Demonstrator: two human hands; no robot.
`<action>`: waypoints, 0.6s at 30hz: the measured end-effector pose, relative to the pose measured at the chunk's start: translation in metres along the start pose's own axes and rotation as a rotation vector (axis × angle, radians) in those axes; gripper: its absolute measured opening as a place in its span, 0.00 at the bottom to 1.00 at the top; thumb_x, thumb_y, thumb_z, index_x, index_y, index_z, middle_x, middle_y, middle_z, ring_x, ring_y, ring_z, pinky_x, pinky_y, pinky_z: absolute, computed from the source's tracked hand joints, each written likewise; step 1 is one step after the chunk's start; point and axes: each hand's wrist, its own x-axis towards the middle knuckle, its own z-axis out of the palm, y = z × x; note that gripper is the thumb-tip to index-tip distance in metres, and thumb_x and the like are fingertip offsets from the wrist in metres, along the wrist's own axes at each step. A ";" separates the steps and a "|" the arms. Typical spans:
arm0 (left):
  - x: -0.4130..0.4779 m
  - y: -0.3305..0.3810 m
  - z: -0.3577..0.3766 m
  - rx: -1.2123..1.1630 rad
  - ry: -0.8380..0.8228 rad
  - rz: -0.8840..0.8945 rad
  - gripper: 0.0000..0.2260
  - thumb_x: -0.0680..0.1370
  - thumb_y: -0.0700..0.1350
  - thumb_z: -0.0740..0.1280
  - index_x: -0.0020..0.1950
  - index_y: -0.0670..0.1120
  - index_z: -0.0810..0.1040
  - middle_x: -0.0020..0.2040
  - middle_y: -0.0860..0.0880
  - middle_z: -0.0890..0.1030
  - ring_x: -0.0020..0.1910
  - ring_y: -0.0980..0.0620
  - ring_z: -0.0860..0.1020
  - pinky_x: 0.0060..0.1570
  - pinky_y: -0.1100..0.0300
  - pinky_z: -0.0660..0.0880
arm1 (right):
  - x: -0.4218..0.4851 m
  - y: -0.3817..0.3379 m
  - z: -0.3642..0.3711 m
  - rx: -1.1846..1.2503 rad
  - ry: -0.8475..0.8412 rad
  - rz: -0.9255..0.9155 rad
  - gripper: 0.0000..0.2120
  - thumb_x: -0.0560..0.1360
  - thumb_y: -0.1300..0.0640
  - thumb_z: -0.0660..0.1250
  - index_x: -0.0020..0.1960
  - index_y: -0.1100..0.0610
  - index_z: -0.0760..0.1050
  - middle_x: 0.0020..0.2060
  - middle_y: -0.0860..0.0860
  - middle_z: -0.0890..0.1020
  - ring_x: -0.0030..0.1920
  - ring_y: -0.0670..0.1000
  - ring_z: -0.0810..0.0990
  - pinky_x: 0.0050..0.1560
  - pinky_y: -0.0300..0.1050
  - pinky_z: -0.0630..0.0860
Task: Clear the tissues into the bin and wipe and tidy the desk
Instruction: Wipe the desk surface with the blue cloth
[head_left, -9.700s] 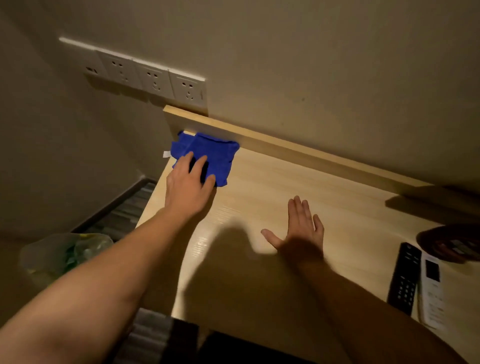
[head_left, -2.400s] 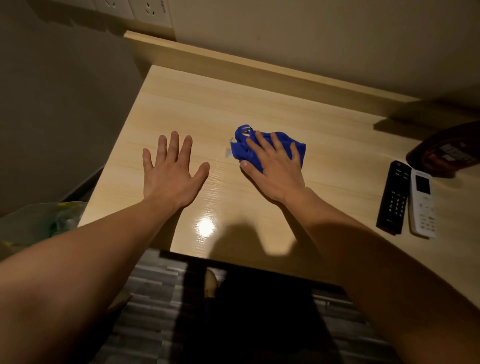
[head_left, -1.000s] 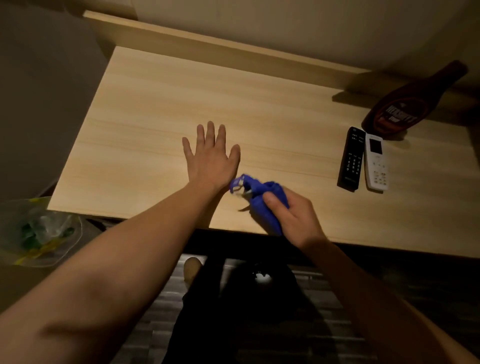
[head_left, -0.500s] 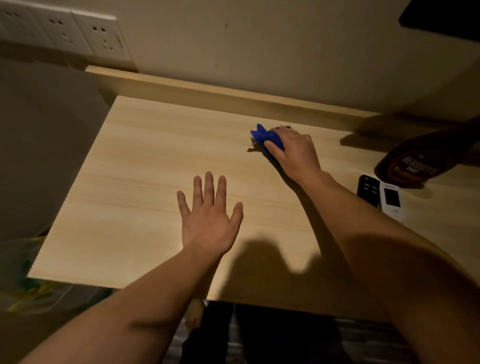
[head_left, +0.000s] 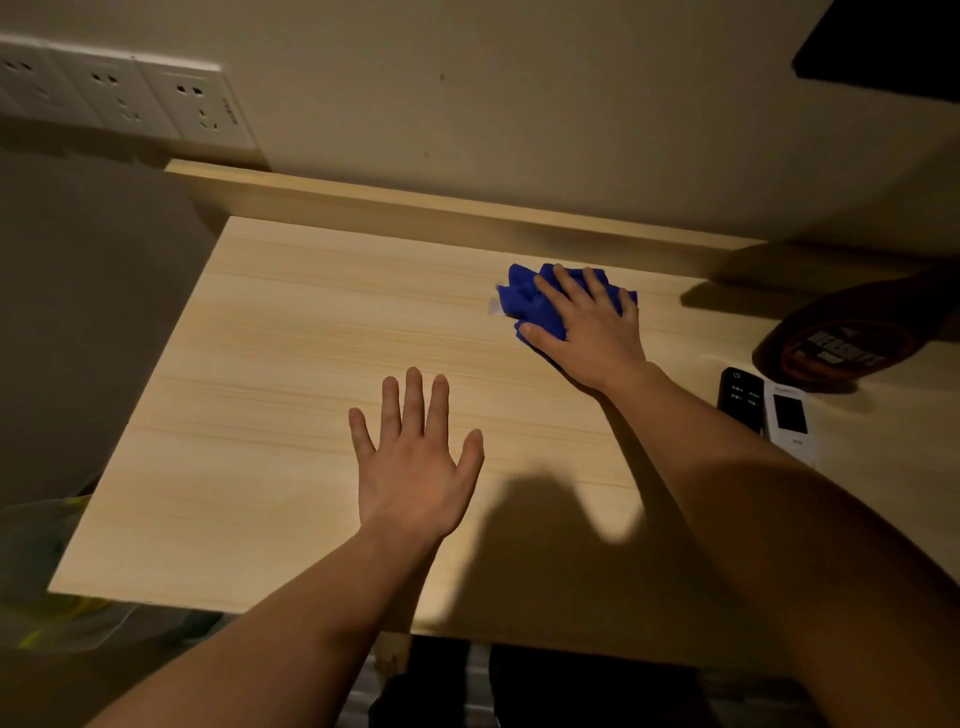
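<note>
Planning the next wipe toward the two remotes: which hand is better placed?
Right. The right hand presses the crumpled blue cloth, nearer them; the left hand lies flat on the pale wooden desk.

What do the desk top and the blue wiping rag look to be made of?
Desk top: light wood or wood-grain laminate, I cannot tell which. It looks smooth, with straight grain lines running across it.
Blue rag: soft matte cloth, possibly microfibre, bunched into folds under the flat right hand.
</note>
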 end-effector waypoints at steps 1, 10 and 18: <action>0.000 0.000 0.000 -0.005 0.002 -0.001 0.34 0.82 0.67 0.42 0.85 0.55 0.40 0.85 0.50 0.38 0.82 0.48 0.32 0.78 0.36 0.35 | -0.007 -0.001 0.001 0.000 -0.001 -0.001 0.39 0.77 0.24 0.45 0.83 0.40 0.51 0.83 0.43 0.52 0.83 0.54 0.47 0.78 0.66 0.47; 0.000 -0.002 0.003 -0.015 0.034 0.003 0.34 0.82 0.67 0.43 0.85 0.54 0.43 0.86 0.50 0.41 0.83 0.47 0.36 0.78 0.36 0.36 | -0.088 -0.012 0.015 0.000 0.012 -0.010 0.38 0.78 0.25 0.45 0.83 0.40 0.51 0.84 0.43 0.51 0.83 0.53 0.46 0.79 0.66 0.45; -0.002 -0.002 0.005 0.007 0.055 0.012 0.34 0.82 0.67 0.41 0.85 0.53 0.44 0.86 0.49 0.44 0.84 0.46 0.39 0.79 0.34 0.39 | -0.168 -0.021 0.028 0.030 -0.007 -0.019 0.37 0.78 0.25 0.45 0.83 0.39 0.50 0.84 0.42 0.50 0.83 0.51 0.44 0.81 0.62 0.44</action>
